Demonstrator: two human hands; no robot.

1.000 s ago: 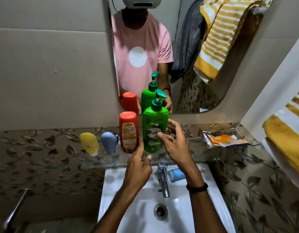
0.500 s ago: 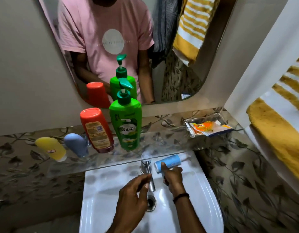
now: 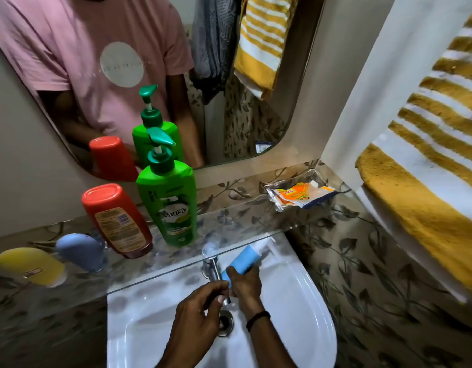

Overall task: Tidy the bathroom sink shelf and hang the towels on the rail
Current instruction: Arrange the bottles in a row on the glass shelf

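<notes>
**Layout.** A yellow-striped towel (image 3: 426,187) hangs draped at the right edge of the view; what carries it is not visible. The sink (image 3: 317,301) sits below a glass shelf (image 3: 243,224). Four containers occupy the left half of the shelf. The green pump bottle (image 3: 171,205) stands upright, and the red bottle (image 3: 118,221) stands on its cap just beside it. The blue bottle (image 3: 81,251) and the yellow bottle (image 3: 30,264) are further left. A soap dish (image 3: 319,179) holding a sachet sits at the right end of the shelf. The stretch between the green pump bottle and the soap dish is bare.

**Task item.** The blue tube (image 3: 241,261) is below the front edge of the shelf, over the sink and just right of the tap (image 3: 212,266). It is tilted, and its pale upper end shows through the glass.

**Hands.** The right hand (image 3: 245,285) is wrapped around the lower part of the tube. The left hand (image 3: 195,314) is curled, with its fingertips at the tube's lower end and the tap spout. It cannot be determined whether it grips either one.

**Procedure (judgement).** The step in hand appears to be moving the tube from the sink up to the shelf.
1. Draw the tube toward the body until it clears the glass edge, then lift.
2. Keep the tube clear of the tap.
3. Set it in the bare stretch, well apart from the green pump bottle. That bottle is tall and likely to tip if knocked.
4. Lay the tube flat if its cap end will not support it.
</notes>
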